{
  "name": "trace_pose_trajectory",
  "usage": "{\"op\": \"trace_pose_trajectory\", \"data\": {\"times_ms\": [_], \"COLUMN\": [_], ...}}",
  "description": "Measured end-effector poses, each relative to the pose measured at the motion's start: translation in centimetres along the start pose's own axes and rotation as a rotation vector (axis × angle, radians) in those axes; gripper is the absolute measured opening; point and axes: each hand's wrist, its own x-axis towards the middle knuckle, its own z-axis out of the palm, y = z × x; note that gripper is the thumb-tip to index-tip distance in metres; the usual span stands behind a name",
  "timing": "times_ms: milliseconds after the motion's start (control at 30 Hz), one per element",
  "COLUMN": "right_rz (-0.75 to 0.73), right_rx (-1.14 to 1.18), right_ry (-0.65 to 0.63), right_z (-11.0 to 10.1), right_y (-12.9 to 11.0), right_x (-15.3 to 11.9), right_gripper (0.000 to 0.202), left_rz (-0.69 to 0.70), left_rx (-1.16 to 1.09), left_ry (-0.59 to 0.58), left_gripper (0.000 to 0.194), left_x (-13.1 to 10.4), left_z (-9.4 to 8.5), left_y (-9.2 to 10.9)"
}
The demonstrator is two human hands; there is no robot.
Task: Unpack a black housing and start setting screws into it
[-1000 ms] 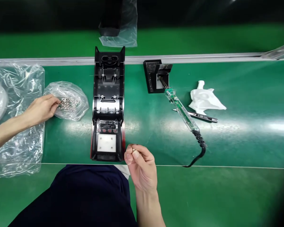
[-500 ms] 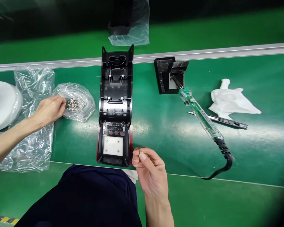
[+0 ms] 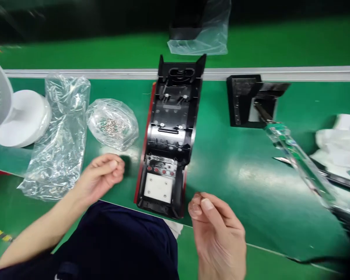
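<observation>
Left hand loosely curled, contents unseen, at 9 o'clock of housing; right hand pinches small screw: light, slippery; grip by fingertips.

Housing: glossy black plastic. Bags: clear crinkled film. Screws: bright metal. Mat: green, smooth, sheeny. Rail: brushed metal.

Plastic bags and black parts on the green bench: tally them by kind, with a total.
Clear plastic bags: 3, the empty bag, the screw bag, the far bag.
Black parts: 2, the open housing, the holder block.
Total: 5.
</observation>
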Motion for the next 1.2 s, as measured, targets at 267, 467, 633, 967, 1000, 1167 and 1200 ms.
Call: {"op": "trace_pose_trajectory", "data": {"times_ms": [267,467,633,967,1000,1167,1200], "right_rz": [-0.085,-0.099,-0.331,-0.936,-1.016,-1.093,-1.077], "right_rx": [-0.113,-0.136,-0.369,-1.158,-1.252,-1.533,-1.558], "right_ry": [0.162,0.049,0.078,-0.040,-0.045,-0.144,-0.170], "right_z": [0.5,1.0,1.8,2.8,3.1,3.7,3.7], "right_y": [0.8,1.0,0.8,0.8,0.8,1.0,1.1], "right_x": [0.6,0.4,-0.3,1.7,2.3,4.8,5.1], "right_gripper": [0.029,0.023,0.010,0.005,0.005,0.012,0.013], "left_rz": [-0.213,-0.185,-0.058,-0.062,-0.065,-0.023,0.002], "left_rx": [-0.358,-0.344,-0.074,-0.014,-0.010,0.045,0.066], "left_ry": [-0.135,-0.170,-0.119,-0.097,-0.104,-0.153,-0.159], "left_gripper": [0.019,0.014,0.009,0.009,0.009,0.006,0.004], "left_x": [1.0,0.9,0.3,-0.2,-0.3,-0.6,-0.6], "left_z": [0.0,-0.3,-1.0,-1.8,-1.8,-2.0,-2.1], "left_y": [-2.2,-2.5,-3.0,-3.0,-3.0,-3.2,-3.2]}}
